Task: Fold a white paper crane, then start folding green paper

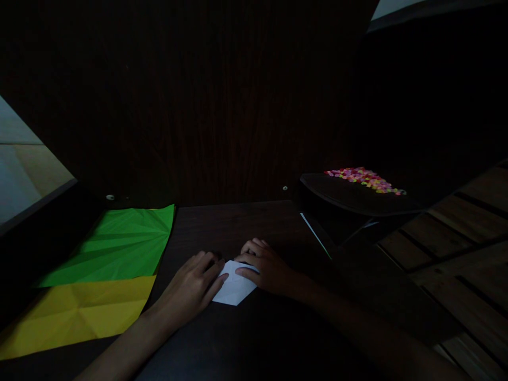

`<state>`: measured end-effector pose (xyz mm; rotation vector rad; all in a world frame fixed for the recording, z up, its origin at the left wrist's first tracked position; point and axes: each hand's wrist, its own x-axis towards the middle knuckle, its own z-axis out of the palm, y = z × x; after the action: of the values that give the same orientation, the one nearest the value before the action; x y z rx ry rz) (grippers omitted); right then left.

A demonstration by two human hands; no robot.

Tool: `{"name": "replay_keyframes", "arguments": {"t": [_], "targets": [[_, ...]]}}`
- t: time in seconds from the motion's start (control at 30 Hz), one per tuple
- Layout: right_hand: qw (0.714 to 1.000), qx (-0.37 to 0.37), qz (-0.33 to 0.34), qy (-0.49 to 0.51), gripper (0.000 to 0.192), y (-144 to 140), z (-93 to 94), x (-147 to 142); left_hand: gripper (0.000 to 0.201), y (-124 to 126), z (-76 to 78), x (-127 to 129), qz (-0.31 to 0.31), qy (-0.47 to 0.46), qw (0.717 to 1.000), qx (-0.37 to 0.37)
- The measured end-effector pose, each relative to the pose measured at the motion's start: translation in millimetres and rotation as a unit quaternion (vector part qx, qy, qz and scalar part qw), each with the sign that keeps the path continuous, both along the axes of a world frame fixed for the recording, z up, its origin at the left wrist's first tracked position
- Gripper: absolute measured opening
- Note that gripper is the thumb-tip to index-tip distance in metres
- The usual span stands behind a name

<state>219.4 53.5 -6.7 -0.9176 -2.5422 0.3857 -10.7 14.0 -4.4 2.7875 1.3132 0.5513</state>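
Pressing a fold: left hand (190,288) and right hand (265,270), grips flat, pin white paper (235,290) on the table (246,338); next likely creasing firmly.

The white paper (234,288) near the desk's (254,338) front edge is partly hidden under the fingers (248,272) of both hands, so its full outline cannot be told. The yellow sheet (79,312) at the desk's left edge is cut off by the picture's edge. The small coloured pieces (363,179) at the right are too tiny and dim to identify.
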Motion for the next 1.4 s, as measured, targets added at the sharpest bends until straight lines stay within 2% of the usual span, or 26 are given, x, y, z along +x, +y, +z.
{"name": "replay_keyframes", "arguments": {"t": [0.27,0.43,0.67,0.83,1.17,1.4], "targets": [[0.999,-0.042,-0.010,0.022,0.017,1.4,1.8,-0.9,0.026,-1.5,-5.0,1.5,0.023,-0.038,0.999,0.003],[0.998,-0.050,0.003,0.023,0.017,3.7,1.7,0.0,0.026,-0.9,-2.0,2.0,0.002,-0.068,0.998,-0.011],[0.998,-0.039,0.017,0.056,0.012,4.4,-3.1,-0.4,0.028,-2.2,-2.5,2.9,-0.005,-0.067,0.997,-0.024],[0.998,-0.037,0.035,0.041,0.007,5.7,-1.8,0.9,0.023,-1.5,-1.8,3.3,-0.021,-0.073,0.997,-0.033],[0.993,0.048,0.110,-0.006,0.016,4.2,4.3,1.5,0.022,-1.9,4.5,4.4,-0.091,-0.071,0.993,-0.003],[0.979,0.121,0.160,-0.027,0.024,7.9,0.4,6.1,0.021,-1.5,1.9,1.4,-0.128,-0.047,0.991,0.001]]}}
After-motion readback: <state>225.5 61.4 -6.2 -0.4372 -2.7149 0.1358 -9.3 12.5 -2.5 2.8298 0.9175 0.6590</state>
